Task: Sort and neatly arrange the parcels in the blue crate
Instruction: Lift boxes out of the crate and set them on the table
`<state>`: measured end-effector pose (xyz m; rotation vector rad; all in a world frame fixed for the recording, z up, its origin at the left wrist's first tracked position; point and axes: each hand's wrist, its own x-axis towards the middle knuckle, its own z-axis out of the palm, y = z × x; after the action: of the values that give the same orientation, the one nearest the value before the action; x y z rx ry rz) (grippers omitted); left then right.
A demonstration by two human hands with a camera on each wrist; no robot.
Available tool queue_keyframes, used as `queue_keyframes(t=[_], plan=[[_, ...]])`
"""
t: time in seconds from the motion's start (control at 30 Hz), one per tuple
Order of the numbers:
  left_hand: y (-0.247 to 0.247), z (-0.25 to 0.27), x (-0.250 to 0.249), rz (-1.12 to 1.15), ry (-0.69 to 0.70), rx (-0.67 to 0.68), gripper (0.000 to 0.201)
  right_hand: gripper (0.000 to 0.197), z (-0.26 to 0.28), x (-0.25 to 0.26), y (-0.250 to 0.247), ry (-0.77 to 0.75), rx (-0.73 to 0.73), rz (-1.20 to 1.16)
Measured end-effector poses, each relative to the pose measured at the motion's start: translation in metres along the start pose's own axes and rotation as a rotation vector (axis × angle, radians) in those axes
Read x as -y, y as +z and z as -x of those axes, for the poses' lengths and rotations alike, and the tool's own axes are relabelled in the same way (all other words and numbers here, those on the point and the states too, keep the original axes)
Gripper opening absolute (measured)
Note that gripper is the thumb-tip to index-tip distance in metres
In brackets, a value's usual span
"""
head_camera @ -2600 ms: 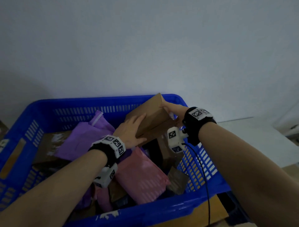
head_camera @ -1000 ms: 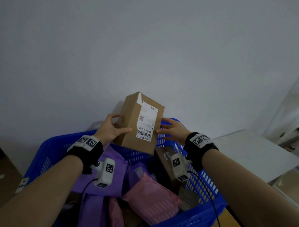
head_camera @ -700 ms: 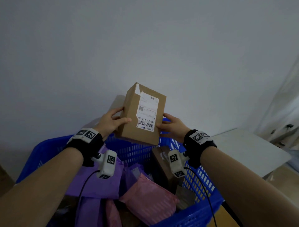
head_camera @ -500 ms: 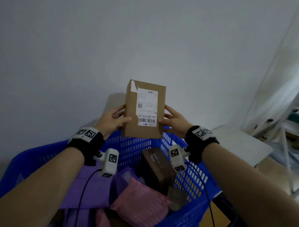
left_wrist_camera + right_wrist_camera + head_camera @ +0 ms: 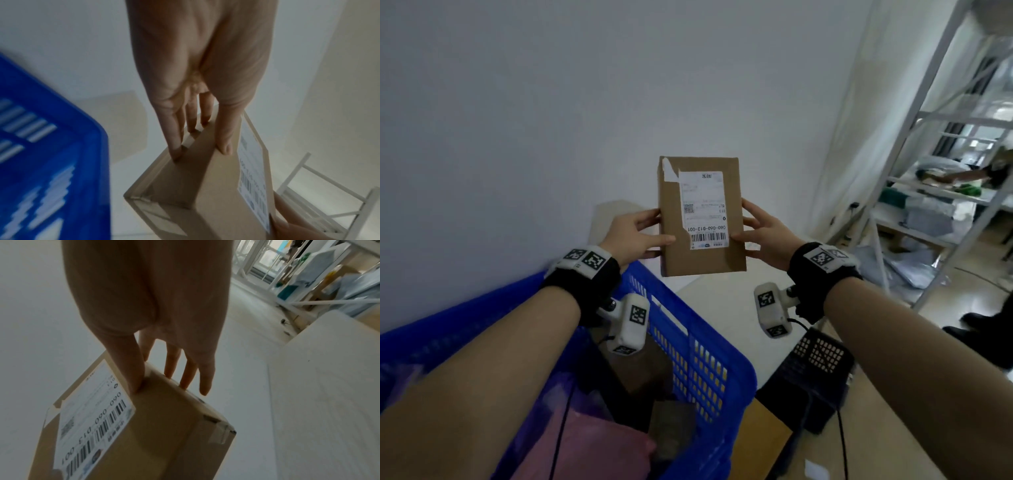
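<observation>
I hold a brown cardboard box upright in the air, its white barcode label facing me. It hangs above the far right corner of the blue crate. My left hand grips the box's left edge, thumb on the front and fingers behind. My right hand grips the right edge the same way. The left wrist view shows the left hand pinching the box. In the right wrist view my right hand clamps the box beside its label. A pink parcel lies in the crate below.
A dark brown box stands inside the crate near its right wall. A black perforated bin sits on the floor right of the crate. A white board lies beyond it. White metal shelving with goods fills the right side.
Both hands have lifted the brown box out of the crate, raised it and turned it upright with the label toward me. My view has swung to the right.
</observation>
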<state>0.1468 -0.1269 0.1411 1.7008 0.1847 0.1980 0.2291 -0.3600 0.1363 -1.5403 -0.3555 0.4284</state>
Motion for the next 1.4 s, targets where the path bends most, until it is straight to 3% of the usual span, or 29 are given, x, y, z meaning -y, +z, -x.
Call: queue_keyframes(t=[0.23,0.43,0.63,0.83,1.0,1.4], plan=[[0.104,-0.081,0.01,-0.081,-0.207,0.202,0.048,0.074,-0.032,-0.03,-0.108,0.128,-0.034,-0.02],[0.17,-0.14,0.049,-0.091,-0.39,0.181,0.059,0.079,-0.062,-0.084,-0.183,0.236,-0.036,-0.124],[0.223,-0.175,0.113,-0.148,-0.563,0.139,0.042,0.079,-0.087,-0.165,-0.228,0.394,-0.046,-0.221],[0.247,-0.183,0.174,-0.143,-0.696,0.091,0.041,0.074,-0.104,-0.227,-0.24,0.539,-0.067,-0.283],[0.253,-0.184,0.208,-0.105,-0.78,0.056,0.055,0.066,-0.117,-0.261,-0.239,0.607,-0.064,-0.296],[0.254,-0.196,0.239,-0.095,-0.822,0.031,0.053,0.062,-0.141,-0.293,-0.249,0.685,-0.084,-0.209]])
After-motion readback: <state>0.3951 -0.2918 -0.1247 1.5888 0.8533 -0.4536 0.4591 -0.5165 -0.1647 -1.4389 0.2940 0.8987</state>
